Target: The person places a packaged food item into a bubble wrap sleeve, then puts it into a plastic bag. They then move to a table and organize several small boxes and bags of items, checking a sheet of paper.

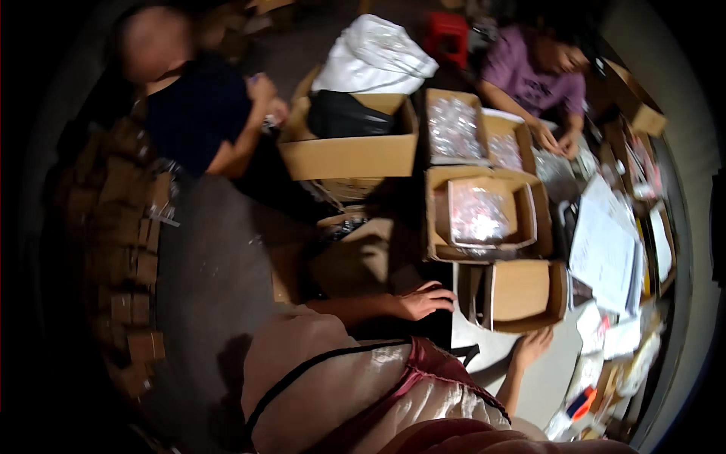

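My left hand (425, 301) rests at the left edge of the pale table (541, 386), its fingers loosely stretched and nothing seen in them. Close to it stands a small cardboard tray (525, 293), its brown bottom facing up to me. My right hand (534, 347) lies at the tray's near side with the fingers extended, at or just beside its rim; whether it touches is hard to tell. Behind the tray, a larger cardboard box (435, 227) holds a smaller white-edged box (532, 216) of small clear plastic packets (480, 212).
Two more boxes of clear packets (454, 125) stand farther back. Across the table a co-worker in a purple shirt (522, 64) handles something small; another person in dark clothes (197, 113) is at the far left. Paper sheets (605, 242) lie right. A big carton (348, 155) holds black plastic.
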`<state>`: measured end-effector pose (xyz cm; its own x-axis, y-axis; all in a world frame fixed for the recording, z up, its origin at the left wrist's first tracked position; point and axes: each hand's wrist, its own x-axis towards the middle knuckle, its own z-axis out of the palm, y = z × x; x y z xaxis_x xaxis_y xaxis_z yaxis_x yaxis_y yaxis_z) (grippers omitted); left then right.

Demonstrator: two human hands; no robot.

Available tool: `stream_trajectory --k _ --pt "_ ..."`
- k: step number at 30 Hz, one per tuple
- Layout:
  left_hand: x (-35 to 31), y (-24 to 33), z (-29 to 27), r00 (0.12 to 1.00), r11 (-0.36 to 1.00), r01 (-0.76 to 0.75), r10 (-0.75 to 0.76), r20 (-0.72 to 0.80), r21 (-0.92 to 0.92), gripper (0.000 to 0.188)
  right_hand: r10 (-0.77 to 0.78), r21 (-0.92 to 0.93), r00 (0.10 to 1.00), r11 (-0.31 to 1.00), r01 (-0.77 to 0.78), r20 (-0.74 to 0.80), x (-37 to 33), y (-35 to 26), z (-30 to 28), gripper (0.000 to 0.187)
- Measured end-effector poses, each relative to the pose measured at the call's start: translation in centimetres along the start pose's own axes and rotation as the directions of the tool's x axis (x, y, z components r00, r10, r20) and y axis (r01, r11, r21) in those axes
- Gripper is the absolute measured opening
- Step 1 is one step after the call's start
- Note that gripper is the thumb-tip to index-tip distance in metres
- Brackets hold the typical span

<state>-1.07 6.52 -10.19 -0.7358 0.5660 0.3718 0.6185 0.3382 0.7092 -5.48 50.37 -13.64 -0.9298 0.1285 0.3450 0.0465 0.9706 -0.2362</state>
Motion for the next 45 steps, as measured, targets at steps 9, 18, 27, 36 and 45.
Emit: stream_trajectory --k 9,18,27,36,45 --pt "-0.1 -6.4 -6.7 0.127 0.226 0.234 -0.971 -0.200 -0.946 0.052 0.026 0.058 0.999 0.998 -0.024 -0.026 0.6 1.9 0.3 0.052" --pt "10.1 -9.4 -10.3 0.396 0.650 0.727 -0.662 -0.636 -0.223 0.095 -0.030 -0.038 0.998 0.999 0.027 -0.060 0.9 3.6 2.1 0.052" --pt "10.3 -10.1 -7.3 0.328 0.772 0.562 -0.537 -0.777 -0.297 0.082 -0.024 -0.256 0.984 0.966 -0.022 -0.175 -1.1 7.7 6.1 0.049" --pt "9.5 -9.7 -7.3 0.368 0.788 0.499 -0.570 -0.734 -0.361 0.083 -0.024 -0.215 0.983 0.976 -0.016 -0.181 -0.3 5.0 5.0 0.048" --pt "9.7 -9.8 -7.5 0.354 0.799 0.456 -0.568 -0.743 -0.393 0.085 -0.023 -0.163 0.987 0.987 -0.004 -0.161 0.1 3.6 5.3 0.047"
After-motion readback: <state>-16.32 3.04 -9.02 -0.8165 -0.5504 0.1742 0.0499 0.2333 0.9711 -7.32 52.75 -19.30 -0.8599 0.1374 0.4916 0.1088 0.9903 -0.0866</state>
